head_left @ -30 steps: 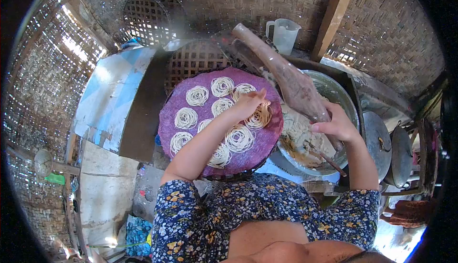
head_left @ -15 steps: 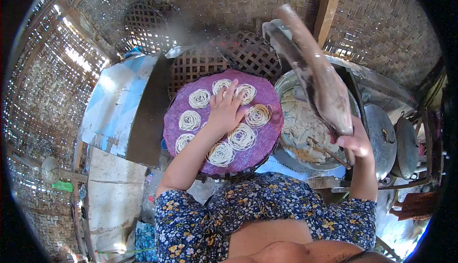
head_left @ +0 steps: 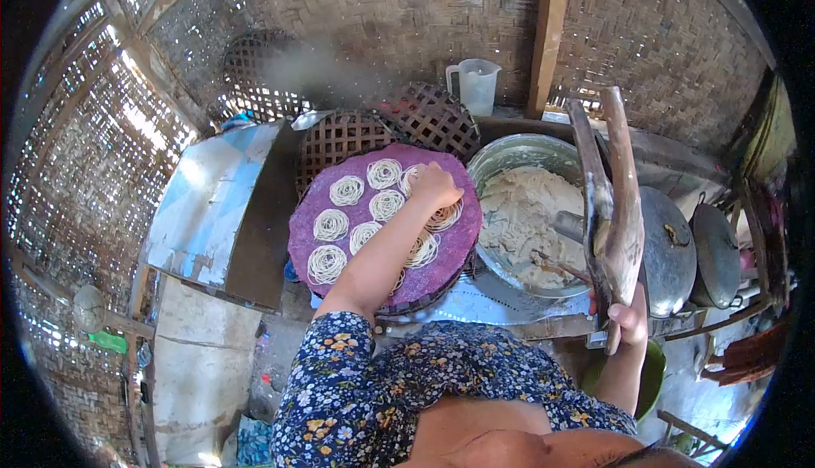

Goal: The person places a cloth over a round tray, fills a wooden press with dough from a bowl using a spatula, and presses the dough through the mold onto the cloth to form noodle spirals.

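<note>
A round tray covered in purple cloth (head_left: 463, 243) holds several flat coils of pale noodle strands (head_left: 330, 225). My left hand (head_left: 437, 186) is over the far right part of the tray with its fingers curled down at a coil. Whatever its fingertips hold, if anything, is hidden. My right hand (head_left: 628, 322) grips the lower ends of a two-armed wooden noodle press (head_left: 622, 235), which stands up to the right of a basin (head_left: 491, 156). A grey metal cylinder juts from the press toward the pale dough (head_left: 531, 205) in the basin.
Behind the tray lean woven lattice trays (head_left: 344, 141), near a plastic jug (head_left: 476, 84). A blue-and-white panel (head_left: 208, 205) stands at left. Lidded metal pots (head_left: 666, 252) are at right, and a stick (head_left: 556, 266) rests in the dough.
My left hand has gone from spread fingers to curled ones and shifted right across the tray. The noodle press has swung more upright and lower, with my right hand still gripping it.
</note>
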Tool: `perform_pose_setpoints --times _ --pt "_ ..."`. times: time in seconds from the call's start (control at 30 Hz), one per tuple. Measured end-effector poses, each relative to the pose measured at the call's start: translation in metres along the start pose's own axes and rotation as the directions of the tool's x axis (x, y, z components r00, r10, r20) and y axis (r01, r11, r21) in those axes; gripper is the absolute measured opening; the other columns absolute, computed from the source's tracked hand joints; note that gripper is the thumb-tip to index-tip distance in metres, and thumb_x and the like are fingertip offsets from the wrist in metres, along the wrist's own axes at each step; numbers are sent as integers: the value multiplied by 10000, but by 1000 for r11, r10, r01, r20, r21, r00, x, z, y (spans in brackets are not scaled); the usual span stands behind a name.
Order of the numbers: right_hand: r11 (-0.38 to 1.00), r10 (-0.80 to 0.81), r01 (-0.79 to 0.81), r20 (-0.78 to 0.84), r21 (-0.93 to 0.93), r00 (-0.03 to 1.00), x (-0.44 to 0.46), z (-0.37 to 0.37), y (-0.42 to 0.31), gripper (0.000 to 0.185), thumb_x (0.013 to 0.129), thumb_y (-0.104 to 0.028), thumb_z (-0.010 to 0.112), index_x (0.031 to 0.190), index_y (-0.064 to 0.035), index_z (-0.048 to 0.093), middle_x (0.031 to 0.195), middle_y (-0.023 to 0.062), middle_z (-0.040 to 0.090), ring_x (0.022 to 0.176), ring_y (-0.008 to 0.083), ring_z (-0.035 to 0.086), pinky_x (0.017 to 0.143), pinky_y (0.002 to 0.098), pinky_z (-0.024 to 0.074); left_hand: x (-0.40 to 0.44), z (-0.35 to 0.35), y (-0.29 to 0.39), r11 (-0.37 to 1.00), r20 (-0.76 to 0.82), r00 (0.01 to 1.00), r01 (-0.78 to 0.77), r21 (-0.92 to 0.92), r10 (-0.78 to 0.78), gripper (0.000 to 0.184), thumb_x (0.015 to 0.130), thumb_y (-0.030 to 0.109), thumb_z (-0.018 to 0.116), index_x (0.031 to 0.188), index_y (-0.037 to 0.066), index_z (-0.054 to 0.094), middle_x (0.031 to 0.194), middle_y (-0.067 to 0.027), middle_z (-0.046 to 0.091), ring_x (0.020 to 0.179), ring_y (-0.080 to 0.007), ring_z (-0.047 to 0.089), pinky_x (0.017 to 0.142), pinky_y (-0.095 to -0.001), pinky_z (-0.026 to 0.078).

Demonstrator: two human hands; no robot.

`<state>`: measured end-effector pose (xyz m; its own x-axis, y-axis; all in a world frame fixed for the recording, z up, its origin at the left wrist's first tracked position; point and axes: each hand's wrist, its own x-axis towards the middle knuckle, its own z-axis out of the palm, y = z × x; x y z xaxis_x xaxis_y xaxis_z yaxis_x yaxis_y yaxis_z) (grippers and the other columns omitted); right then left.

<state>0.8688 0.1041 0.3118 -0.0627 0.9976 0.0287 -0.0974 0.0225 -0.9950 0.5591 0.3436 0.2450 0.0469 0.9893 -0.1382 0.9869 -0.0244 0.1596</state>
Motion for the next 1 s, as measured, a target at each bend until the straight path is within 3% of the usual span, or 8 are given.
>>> perform_pose_setpoints --times 0.1,0.33,0.47,0.67,0.77,0.83,0.9,1.0 --pt "1000 14 -13 -69 16 998 -20 -7 4 745 509 -414 706 1024 83 500 807 119 579 644 188 564 556 296 461 5 4 -2 1000 57 998 -25 -8 25 345 697 445 611 929 202 686 1197 -123 444 1165 -350 345 896 -559 330" --pt "1000 16 -10 -202 28 979 -55 -12 5 718 482 -389 727 992 73 522 781 100 582 627 173 566 547 282 471 -5 -16 -22 985 -24 992 -126 -120 124 347 669 416 625 917 180 683 992 -152 584 984 -378 505 878 -409 411" --pt "999 51 -48 -207 21 977 -62 -11 5 728 469 -383 738 1000 66 523 784 96 585 627 171 566 543 276 468 -1 -11 -38 997 -29 996 -80 -2 80 291 709 337 600 971 228 667 1146 -88 509 1073 -340 440 871 -517 375" --pt "996 92 -93 -117 -2 989 -62 -11 9 739 461 -380 743 1012 60 522 787 94 587 626 176 567 533 272 454 -25 -12 -49 987 -44 987 -159 -27 157 224 762 244 597 976 220 659 1165 -83 500 1082 -320 442 884 -516 361" --pt "987 137 -140 39 78 990 -59 -10 15 732 444 -340 758 1004 71 528 795 105 597 638 197 576 549 290 459 -43 -29 -71 955 -293 937 -246 -168 190 245 749 210 617 991 215 655 1149 -78 530 1083 -307 461 898 -478 370" --pt "962 236 -252 145 106 961 -62 -17 30 721 429 -289 775 1000 78 532 802 111 600 648 205 581 563 300 468 -56 -36 -114 805 -562 799 -471 -360 216 297 733 161 633 1031 161 635 1116 -63 569 1056 -283 500 902 -403 388" --pt "927 328 -361 244 106 913 -62 -24 49 732 417 -255 796 1019 74 537 822 103 606 689 199 590 626 306 488 -110 -56 -136 628 -620 776 -428 -650 -113 296 760 111 623 1056 110 614 1090 -74 589 1008 -265 534 889 -344 402" --pt "901 434 -388 413 -196 800 -53 -56 94 780 452 -278 799 1103 51 521 922 95 616 783 229 602 774 371 472 -171 -52 -184 326 -542 696 -433 -840 -472 311 847 114 563 1155 155 559 1127 -117 565 1061 -229 502 925 -345 377"
